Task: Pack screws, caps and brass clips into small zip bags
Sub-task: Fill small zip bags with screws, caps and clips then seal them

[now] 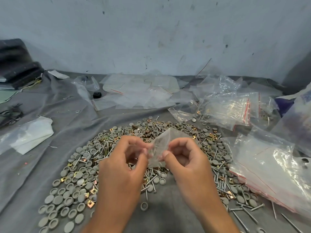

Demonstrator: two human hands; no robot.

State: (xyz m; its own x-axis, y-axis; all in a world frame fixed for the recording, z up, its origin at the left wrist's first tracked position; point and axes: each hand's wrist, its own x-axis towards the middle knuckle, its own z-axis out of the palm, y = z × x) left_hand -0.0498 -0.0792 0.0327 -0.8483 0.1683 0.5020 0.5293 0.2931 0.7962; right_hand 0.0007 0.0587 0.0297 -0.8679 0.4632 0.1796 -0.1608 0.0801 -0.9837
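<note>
A small clear zip bag (164, 142) is held up between both hands above the middle of the pile. My left hand (123, 165) pinches its left edge, and my right hand (186, 161) pinches its right edge with thumb and fingers. A few thin screws show faintly inside the bag. Below lies a wide heap of grey round caps (70, 187), silver screws (222, 180) and brass clips (91, 203) on a grey cloth (42, 101).
Filled zip bags with red seal strips (235, 111) lie at the back right; a stack of bags (272, 167) sits at the right. Empty clear bags (139, 91) spread along the back wall. A white plastic bag (30, 135) lies left, dark items (18, 64) far left.
</note>
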